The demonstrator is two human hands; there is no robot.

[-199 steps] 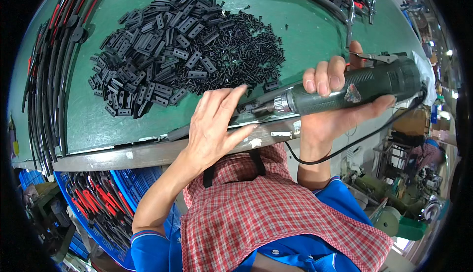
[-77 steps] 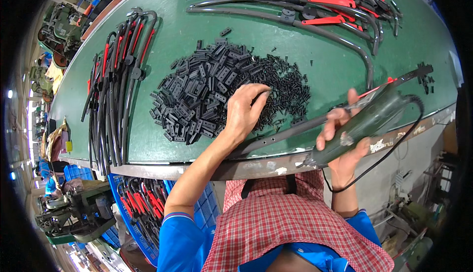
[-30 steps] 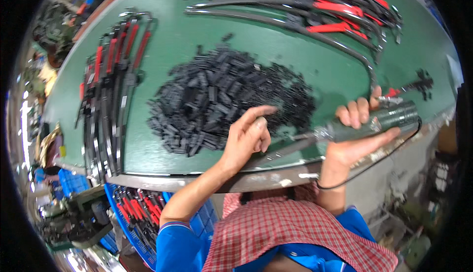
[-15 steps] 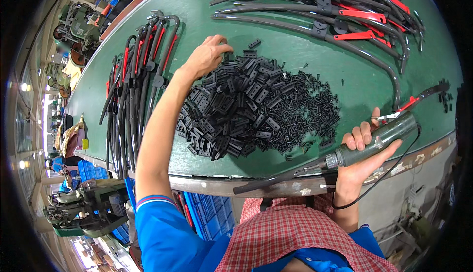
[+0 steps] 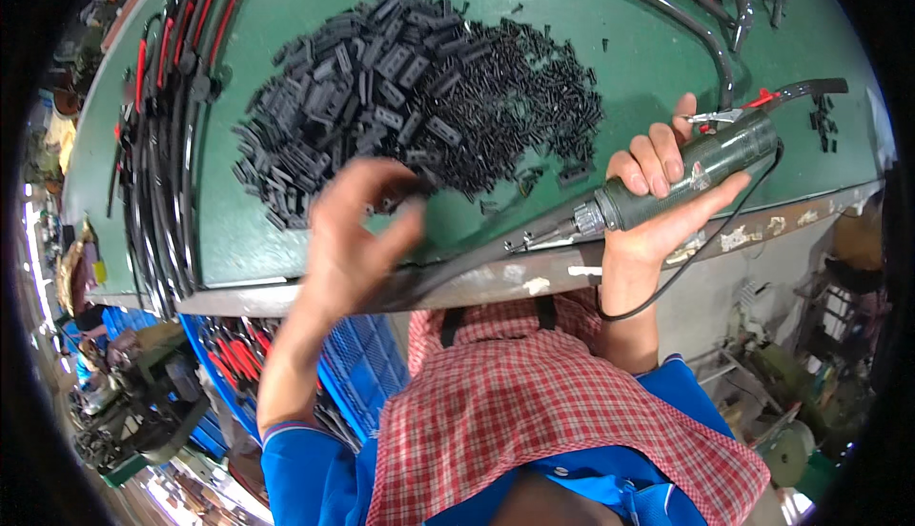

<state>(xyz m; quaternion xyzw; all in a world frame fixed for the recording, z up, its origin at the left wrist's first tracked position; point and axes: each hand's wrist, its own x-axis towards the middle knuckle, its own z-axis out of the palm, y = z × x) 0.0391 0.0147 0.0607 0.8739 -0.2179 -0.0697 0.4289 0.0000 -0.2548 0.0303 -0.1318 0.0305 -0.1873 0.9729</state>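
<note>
The green power screwdriver (image 5: 710, 169) lies over the front edge of the green surface (image 5: 286, 231), with the right hand (image 5: 658, 212) and its fingers wrapped around it. The left hand (image 5: 353, 240) is blurred near the pile of black clips (image 5: 410, 97); whether its fingers hold something, I cannot tell.

Left hand (image 5: 357, 240): blurred, raised over the near edge of the table, back toward the camera, fingers loosely curled with the thumb side to the right; whether it pinches anything cannot be told.
Left forearm: bare, rising from a blue sleeve at the lower left, slanting up and right to the wrist.
Right hand (image 5: 667, 197): palm up, fingers wrapped over the top and thumb along the underside of a cylindrical grip, knuckles toward the table.
Right forearm: bare, short in view, coming straight up from a blue sleeve, wrist bent slightly left.
</note>
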